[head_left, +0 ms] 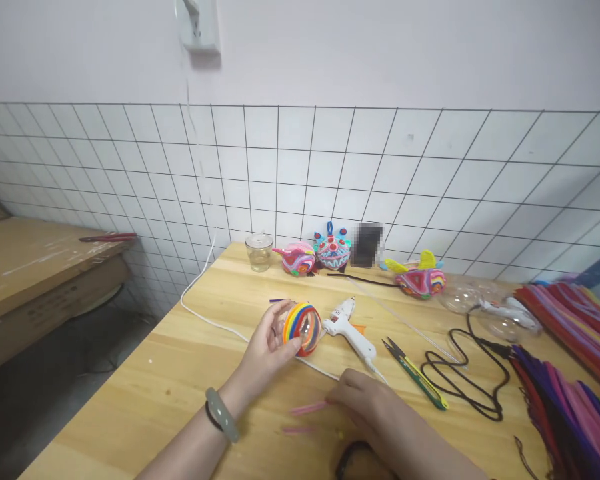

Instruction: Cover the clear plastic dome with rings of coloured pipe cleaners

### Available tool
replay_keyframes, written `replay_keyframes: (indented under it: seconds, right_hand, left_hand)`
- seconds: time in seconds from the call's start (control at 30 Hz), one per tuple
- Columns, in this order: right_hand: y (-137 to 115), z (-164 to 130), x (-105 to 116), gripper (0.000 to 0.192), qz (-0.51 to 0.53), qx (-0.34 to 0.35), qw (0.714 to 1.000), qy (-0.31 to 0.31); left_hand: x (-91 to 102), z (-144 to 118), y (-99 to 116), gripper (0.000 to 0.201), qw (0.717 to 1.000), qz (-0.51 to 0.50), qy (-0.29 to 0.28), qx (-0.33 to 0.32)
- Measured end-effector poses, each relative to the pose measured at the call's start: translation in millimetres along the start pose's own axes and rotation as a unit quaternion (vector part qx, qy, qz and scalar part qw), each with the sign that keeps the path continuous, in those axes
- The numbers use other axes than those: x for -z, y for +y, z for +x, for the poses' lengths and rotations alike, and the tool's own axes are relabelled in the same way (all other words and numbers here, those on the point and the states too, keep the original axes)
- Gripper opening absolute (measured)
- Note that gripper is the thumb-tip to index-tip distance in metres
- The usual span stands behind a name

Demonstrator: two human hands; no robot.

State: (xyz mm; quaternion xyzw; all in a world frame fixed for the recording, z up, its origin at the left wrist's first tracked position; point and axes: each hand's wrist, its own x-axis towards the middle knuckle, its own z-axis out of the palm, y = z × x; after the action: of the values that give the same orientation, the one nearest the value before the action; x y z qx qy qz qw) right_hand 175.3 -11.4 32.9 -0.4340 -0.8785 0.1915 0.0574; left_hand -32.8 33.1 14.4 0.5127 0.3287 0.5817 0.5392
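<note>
My left hand (267, 350) is closed around a clear plastic ball (307, 328) banded with red, orange, yellow and blue strips. A round clear opening in the bands faces right. Low on the table, my right hand (367, 397) has its fingers curled, pinching the end of a pink pipe cleaner (307, 408), blurred by motion. Another short pink piece (299, 431) lies just below it. Between and beyond the hands rests a white glue gun (350, 330), its nozzle pointing away from me. Yellow-green thread snips (417, 375) lie to the right of it.
Colourful fish ornaments (299, 259) and a monster-faced ornament (333, 250) stand along the back, beside a lidded glass (259, 253). Clear balls (460, 298), a black cord (463, 373) and bundles of coloured pipe cleaners (570, 407) fill the right. A white cable (200, 313) crosses the table.
</note>
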Motion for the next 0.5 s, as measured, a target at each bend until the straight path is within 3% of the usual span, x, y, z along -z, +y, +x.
replay_keyframes:
  seconds: [0.2, 0.33, 0.5]
  right_hand:
    - [12, -18, 17, 0.028, 0.229, 0.081, 0.961, 0.133]
    - [15, -25, 19, 0.027, 0.251, 0.077, 0.949, 0.173]
    - [22, -26, 19, 0.018, 0.223, 0.066, 0.933, 0.275]
  left_hand:
    - [-4.6, -5, 8, 0.056, 0.995, -0.041, -0.052, 0.079]
    - [-10.4, -10, 9, 0.056, 0.984, -0.067, -0.095, 0.138]
    - [-16.1, -14, 6, 0.056, 0.970, -0.083, -0.147, 0.176]
